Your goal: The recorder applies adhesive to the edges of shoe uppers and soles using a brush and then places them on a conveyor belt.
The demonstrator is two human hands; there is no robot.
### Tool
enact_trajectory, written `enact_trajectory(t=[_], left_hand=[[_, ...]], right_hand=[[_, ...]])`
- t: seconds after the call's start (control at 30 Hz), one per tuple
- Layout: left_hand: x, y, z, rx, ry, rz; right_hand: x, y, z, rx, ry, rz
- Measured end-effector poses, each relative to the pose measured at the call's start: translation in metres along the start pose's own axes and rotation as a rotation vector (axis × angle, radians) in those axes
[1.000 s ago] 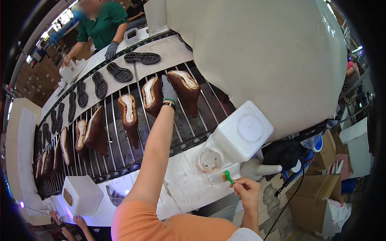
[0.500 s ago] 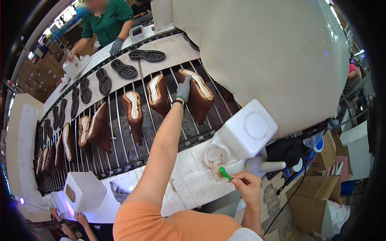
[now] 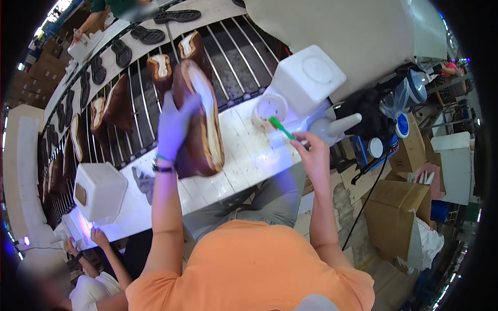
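A grey glove covers my left hand [image 3: 174, 124], which is closed on the side of a brown leather shoe upper [image 3: 213, 140]. The shoe upper is held over the near edge of the conveyor, its pale sole side facing up. Between the fingertips of my bare right hand [image 3: 314, 158] is a green-handled brush [image 3: 282, 128]. Its tip is at the small white cup [image 3: 256, 116]; whether it dips into the contents I cannot tell. Right behind the cup stands a white square plastic jug [image 3: 306, 78].
More shoe uppers [image 3: 160, 70] stand on the conveyor's metal rods. Black soles [image 3: 148, 34] line the far ledge. Another white jug [image 3: 98, 189] stands left on the white ledge [image 3: 233, 168], near a co-worker's hands [image 3: 98, 237]. Cardboard boxes [image 3: 397, 212] are at right.
My left hand has lifted the shoe upper off the rods and brought it towards me. The brush has moved from the cup's near side up to its rim. My view has shifted too.
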State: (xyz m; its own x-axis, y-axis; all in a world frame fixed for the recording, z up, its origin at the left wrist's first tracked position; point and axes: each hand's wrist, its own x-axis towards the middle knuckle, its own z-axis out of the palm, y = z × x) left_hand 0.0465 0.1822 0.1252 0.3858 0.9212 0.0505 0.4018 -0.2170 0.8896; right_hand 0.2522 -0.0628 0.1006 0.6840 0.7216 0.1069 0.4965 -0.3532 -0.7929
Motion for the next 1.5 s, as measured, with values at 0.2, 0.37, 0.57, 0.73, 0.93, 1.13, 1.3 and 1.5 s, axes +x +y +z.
enact_trajectory(t=[0.2,0.37,0.57,0.73,0.93,1.13,1.3,1.5], left_hand=[[-0.092,-0.075,0.004,0.197,-0.004,-0.120],[-0.097,-0.092,-0.005,0.286,-0.282,-0.236],[-0.117,-0.087,-0.007,-0.158,-0.005,-0.139],[-0.160,-0.066,-0.016,-0.492,0.407,0.282],[-0.211,-0.149,0.029,0.405,0.276,0.196],[-0.219,-0.036,0.007,-2.007,-0.085,-0.230],[-0.197,-0.120,0.051,-2.330,-0.820,-0.312],[-0.201,-0.100,0.063,-0.297,0.517,0.621]], right_hand=[[0.016,-0.009,0.020,-0.450,0.010,-0.116],[0.030,-0.008,0.030,-0.672,-0.059,-0.154],[0.037,-0.005,0.025,-0.601,-0.174,-0.138],[0.037,0.038,0.028,0.049,-0.243,0.073],[0.022,0.031,0.039,0.489,-0.276,0.216],[-0.019,-0.039,0.045,0.641,-0.474,0.130],[-0.073,-0.058,0.061,0.654,-0.458,0.057],[-0.095,-0.071,0.053,0.469,-0.488,-0.240]])
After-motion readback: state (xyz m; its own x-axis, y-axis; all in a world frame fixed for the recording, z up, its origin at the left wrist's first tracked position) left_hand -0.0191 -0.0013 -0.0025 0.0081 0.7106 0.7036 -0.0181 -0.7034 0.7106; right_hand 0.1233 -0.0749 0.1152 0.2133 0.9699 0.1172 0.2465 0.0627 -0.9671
